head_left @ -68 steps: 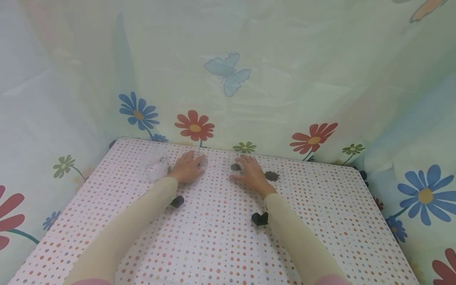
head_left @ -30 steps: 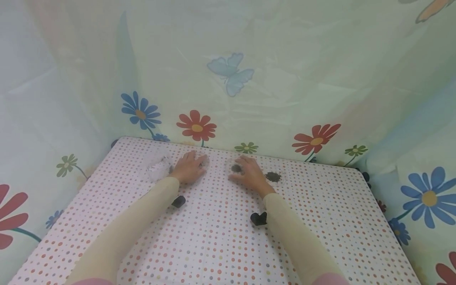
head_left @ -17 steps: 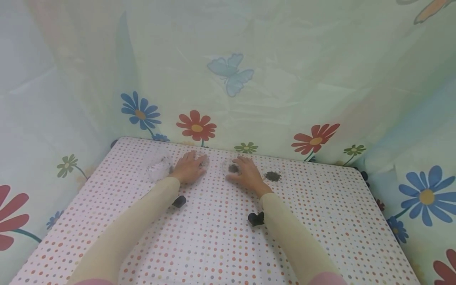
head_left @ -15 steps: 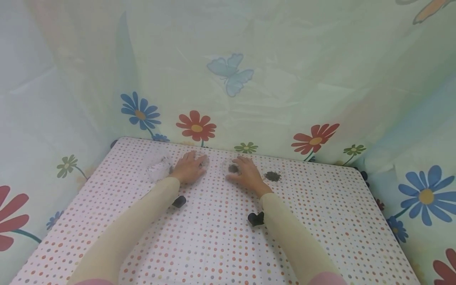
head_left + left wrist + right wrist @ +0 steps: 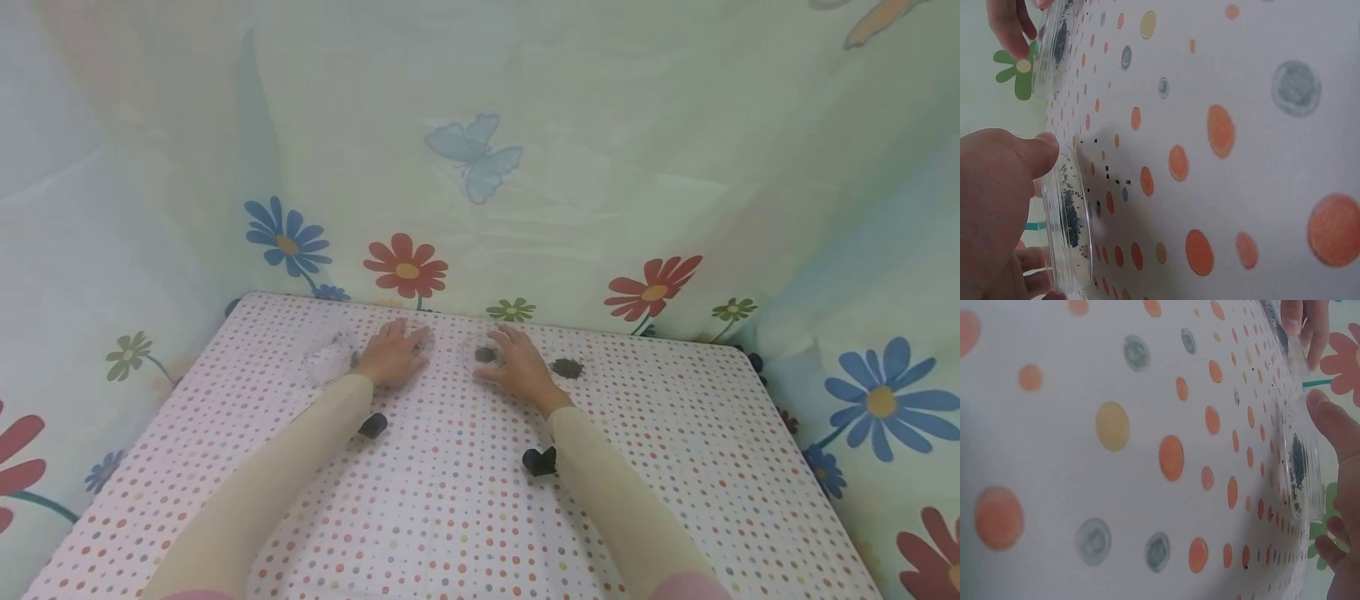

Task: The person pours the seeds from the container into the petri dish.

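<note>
My left hand (image 5: 392,354) grips a clear petri dish (image 5: 1085,244) near the table's back edge. In the left wrist view, the thumb lies at the near rim and the fingers reach round the far side. Small dark granules (image 5: 1071,219) lie inside it. A second petri dish (image 5: 1288,425), also with dark granules (image 5: 1297,459), is held by my right hand (image 5: 519,367), thumb on one side and fingers on the other. The palms hide part of both dishes in the head view.
A whitish clear round dish (image 5: 327,357) sits left of the left hand. A dark granule pile (image 5: 567,368) in a faint round outline lies right of the right hand. Loose granules (image 5: 1107,169) dot the spotted tablecloth (image 5: 450,500). A flowered curtain (image 5: 570,208) rises behind.
My right hand and its petri dish have shifted slightly left, towards the left hand. The left hand stays in place on its dish. The head view has turned a little.
</note>
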A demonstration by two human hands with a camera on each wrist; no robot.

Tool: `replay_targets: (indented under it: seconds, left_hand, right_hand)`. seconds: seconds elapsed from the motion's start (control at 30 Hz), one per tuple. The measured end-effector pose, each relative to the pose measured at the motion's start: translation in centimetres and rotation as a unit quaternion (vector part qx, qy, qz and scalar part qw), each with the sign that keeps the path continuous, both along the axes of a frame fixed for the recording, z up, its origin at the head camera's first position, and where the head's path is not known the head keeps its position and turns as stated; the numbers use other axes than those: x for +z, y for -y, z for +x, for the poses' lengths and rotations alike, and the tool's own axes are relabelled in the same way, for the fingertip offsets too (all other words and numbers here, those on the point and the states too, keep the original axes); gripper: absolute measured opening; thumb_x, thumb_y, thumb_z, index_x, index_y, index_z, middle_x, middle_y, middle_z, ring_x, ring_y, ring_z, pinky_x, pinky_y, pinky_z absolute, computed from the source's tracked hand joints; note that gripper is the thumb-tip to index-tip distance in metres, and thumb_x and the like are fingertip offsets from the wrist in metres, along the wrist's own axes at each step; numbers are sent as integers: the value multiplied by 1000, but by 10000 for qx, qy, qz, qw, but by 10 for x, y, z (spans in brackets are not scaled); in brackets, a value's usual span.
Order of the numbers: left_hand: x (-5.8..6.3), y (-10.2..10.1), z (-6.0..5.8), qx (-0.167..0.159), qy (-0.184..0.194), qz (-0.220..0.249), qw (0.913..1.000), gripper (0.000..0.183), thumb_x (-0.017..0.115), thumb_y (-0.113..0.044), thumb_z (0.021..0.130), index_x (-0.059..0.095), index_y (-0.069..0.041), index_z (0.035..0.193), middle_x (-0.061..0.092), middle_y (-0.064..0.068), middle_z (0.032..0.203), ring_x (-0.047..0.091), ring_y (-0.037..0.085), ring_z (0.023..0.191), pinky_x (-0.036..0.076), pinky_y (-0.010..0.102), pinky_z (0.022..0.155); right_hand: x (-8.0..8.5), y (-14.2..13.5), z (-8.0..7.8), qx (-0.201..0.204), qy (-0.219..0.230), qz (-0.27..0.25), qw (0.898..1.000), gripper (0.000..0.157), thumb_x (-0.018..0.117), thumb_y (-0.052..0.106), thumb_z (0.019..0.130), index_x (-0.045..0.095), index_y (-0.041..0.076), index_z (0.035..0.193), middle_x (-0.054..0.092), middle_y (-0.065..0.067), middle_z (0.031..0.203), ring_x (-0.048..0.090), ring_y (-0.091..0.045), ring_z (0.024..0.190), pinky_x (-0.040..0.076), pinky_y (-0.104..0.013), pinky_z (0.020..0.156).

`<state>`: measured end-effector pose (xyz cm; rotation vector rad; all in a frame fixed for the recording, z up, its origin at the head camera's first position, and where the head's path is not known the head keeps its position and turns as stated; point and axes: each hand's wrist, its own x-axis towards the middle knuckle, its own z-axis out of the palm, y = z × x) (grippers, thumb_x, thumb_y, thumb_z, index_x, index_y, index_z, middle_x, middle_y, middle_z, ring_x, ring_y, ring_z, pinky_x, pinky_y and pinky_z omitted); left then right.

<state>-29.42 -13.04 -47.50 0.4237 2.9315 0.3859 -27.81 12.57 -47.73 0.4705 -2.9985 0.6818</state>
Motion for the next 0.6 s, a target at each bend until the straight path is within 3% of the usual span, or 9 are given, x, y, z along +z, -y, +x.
replay_targets:
  seconds: [0.33,0.6]
  left_hand:
    - [0,0,0,21,-36,2,10000,60,51,-41,97,30,-27,152,18,17,160,18,38,148,22,59,118]
    - [3,1,4,-5,16,163,9999,60,51,-40,97,32,-25,152,19,18,160,17,39,148,20,61,118]
  right_hand:
    - [3,-14,9,-59,-81,0,9999,77,71,52,81,45,14,143,34,-12,155,31,-34,144,33,-52,115]
    - [12,-23,23,-54,-87,-366,9993,75,71,49,83,44,13,144,35,-13,155,30,-34,144,30,-53,116]
